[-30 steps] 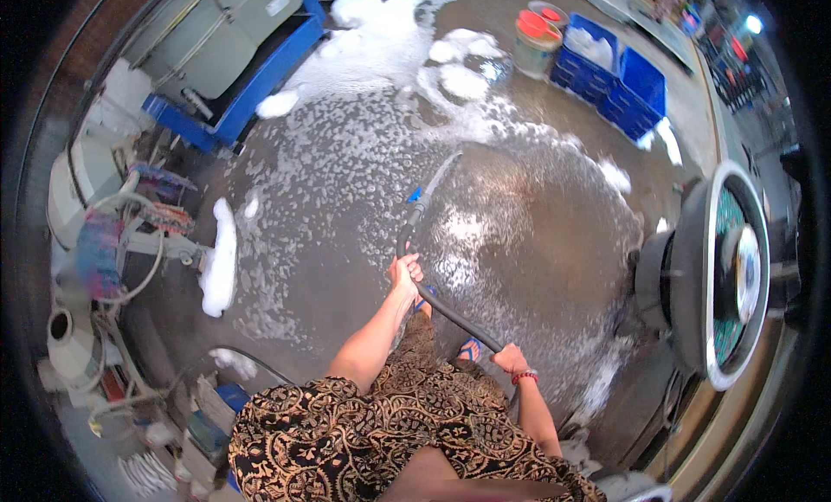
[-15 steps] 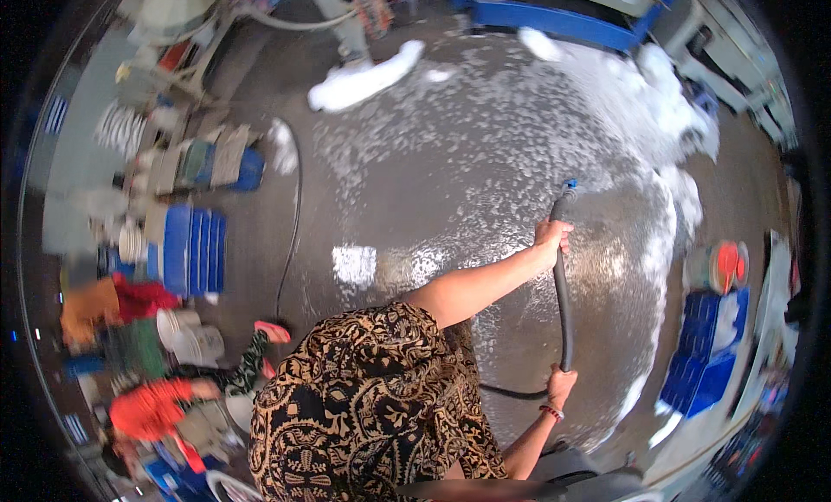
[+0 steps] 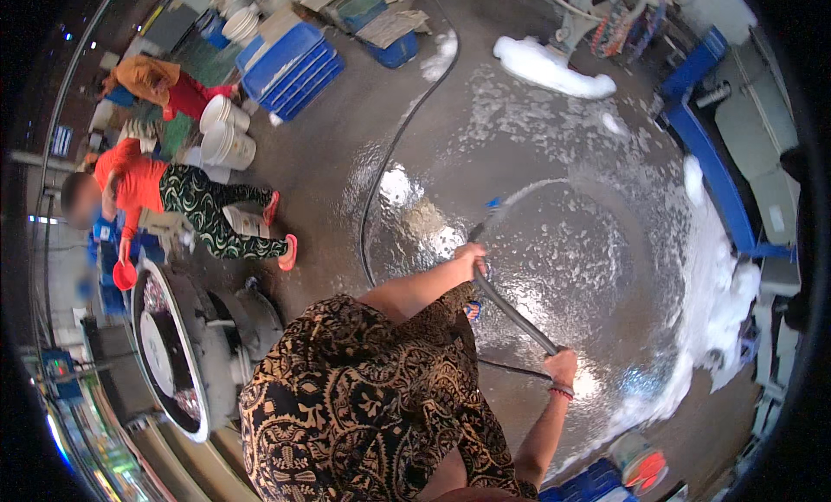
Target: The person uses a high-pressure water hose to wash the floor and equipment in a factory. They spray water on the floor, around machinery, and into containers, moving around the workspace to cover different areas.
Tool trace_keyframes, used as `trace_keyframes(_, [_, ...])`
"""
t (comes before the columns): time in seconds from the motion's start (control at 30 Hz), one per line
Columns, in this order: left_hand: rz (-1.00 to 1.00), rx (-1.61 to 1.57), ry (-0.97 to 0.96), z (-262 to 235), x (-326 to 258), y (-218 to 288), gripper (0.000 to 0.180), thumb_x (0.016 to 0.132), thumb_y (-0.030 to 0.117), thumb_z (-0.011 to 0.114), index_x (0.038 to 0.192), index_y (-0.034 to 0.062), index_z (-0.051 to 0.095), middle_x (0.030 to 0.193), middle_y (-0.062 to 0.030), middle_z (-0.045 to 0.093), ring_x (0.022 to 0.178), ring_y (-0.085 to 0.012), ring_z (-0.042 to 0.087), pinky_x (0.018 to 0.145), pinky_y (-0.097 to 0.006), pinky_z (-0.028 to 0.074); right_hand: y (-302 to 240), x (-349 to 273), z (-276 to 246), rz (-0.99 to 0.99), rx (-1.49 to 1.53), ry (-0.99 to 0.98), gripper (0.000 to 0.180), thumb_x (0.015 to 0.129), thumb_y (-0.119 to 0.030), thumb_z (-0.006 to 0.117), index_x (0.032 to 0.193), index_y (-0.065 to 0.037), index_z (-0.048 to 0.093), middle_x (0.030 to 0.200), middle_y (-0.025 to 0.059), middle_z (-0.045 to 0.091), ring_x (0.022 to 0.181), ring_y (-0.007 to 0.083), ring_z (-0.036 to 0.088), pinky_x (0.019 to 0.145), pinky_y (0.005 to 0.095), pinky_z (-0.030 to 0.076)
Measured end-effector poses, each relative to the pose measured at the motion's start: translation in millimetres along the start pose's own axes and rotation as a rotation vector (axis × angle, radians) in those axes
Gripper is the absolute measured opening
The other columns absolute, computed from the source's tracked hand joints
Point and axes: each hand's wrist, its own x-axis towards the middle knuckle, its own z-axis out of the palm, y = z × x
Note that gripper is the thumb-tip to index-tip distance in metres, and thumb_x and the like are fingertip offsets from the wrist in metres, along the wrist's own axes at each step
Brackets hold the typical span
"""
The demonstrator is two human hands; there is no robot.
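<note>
A patterned dress (image 3: pixel 363 407) fills the lower middle of the view. The right hand (image 3: pixel 561 365) is closed around the lower part of a dark hose (image 3: pixel 512 312), and the left hand (image 3: pixel 470 260) is wrapped around the same hose higher up, near its blue nozzle (image 3: pixel 494 204). A thin stream of water (image 3: pixel 537 187) is thrown from the nozzle across the wet floor (image 3: pixel 554 251). White foam (image 3: pixel 718 286) is banked along the right edge of the floor and in a patch (image 3: pixel 554 65) farther off. To the left, a person in an orange top (image 3: pixel 138 186) is seen beside white buckets (image 3: pixel 227 138), with blue crates (image 3: pixel 290 65) beyond.
</note>
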Motion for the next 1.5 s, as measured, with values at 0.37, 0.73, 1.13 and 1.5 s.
trace_keyframes(0.37, [0.316,-0.442,0.137,-123,8,96,0.013,0.082,0.007,0.040,0.088,0.0076,0.051,0.056,0.0006,0.038,0.043,-0.0110,0.032,0.037,-0.027,0.031,-176,128,-49,-0.386,-0.250,-0.132,0.027,0.069,-0.020,0.051,0.085,-0.007,0.068,0.088,0.0205,0.064,0.088,0.0361,0.062,0.080,0.0415,0.049])
trace_keyframes(0.73, [0.432,-0.473,0.126,-85,20,135,0.015,0.081,0.006,0.036,0.084,0.0083,0.051,0.057,0.0027,0.036,0.040,-0.0090,0.029,0.036,-0.024,0.028,-213,164,-89,-0.469,-0.290,0.000,0.027,0.067,-0.018,0.051,0.081,-0.003,0.068,0.085,0.0242,0.063,0.080,0.0389,0.062,0.074,0.0439,0.051])
trace_keyframes(1.13, [0.591,-0.569,-0.031,-54,-5,196,0.025,0.078,0.000,0.043,0.100,0.0081,0.051,0.060,0.0036,0.035,0.041,-0.0066,0.026,0.035,-0.022,0.026,-259,177,-139,-0.538,-0.195,0.062,0.027,0.067,-0.019,0.052,0.081,-0.003,0.068,0.082,0.0255,0.062,0.084,0.0391,0.062,0.079,0.0437,0.049])
trace_keyframes(1.5, [0.632,-0.274,-0.075,104,24,265,0.033,0.077,0.002,0.042,0.107,0.0085,0.052,0.060,0.0027,0.038,0.043,-0.0070,0.026,0.038,-0.022,0.024,-235,262,-208,-0.419,-0.155,-0.023,0.027,0.066,-0.018,0.051,0.077,0.001,0.067,0.086,0.0276,0.061,0.086,0.0403,0.061,0.079,0.0431,0.048])
